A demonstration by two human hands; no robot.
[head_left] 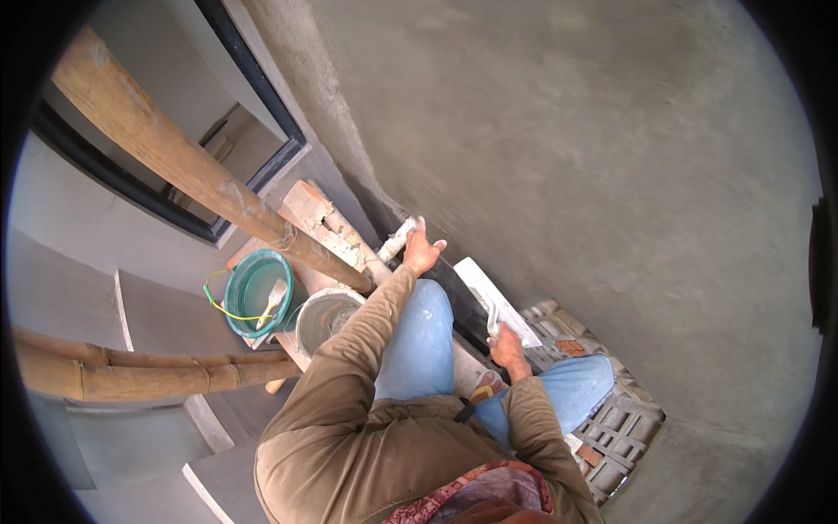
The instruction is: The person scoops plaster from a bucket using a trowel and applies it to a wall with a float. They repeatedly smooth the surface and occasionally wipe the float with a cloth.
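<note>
My right hand (506,348) is closed round the handle of a plastering trowel (497,301) with a long, pale rectangular blade. The blade lies close along the grey plastered wall (559,175); whether it touches the wall, I cannot tell. My left hand (422,251) reaches forward near the foot of that wall, its visible fingers apart. Beside its fingertips is the end of a plaster-crusted pole (398,240); contact between them is unclear. Under my left forearm stands a bucket (330,316) with grey mortar inside, partly covered by the sleeve.
Left of the mortar, a green bucket (234,293) holds cloudy water and a brush (272,304). A thick bamboo pole (201,166) slants past a black-framed window (284,157). More bamboo (166,374) crosses at left. Openwork blocks (624,428) lie below my right knee.
</note>
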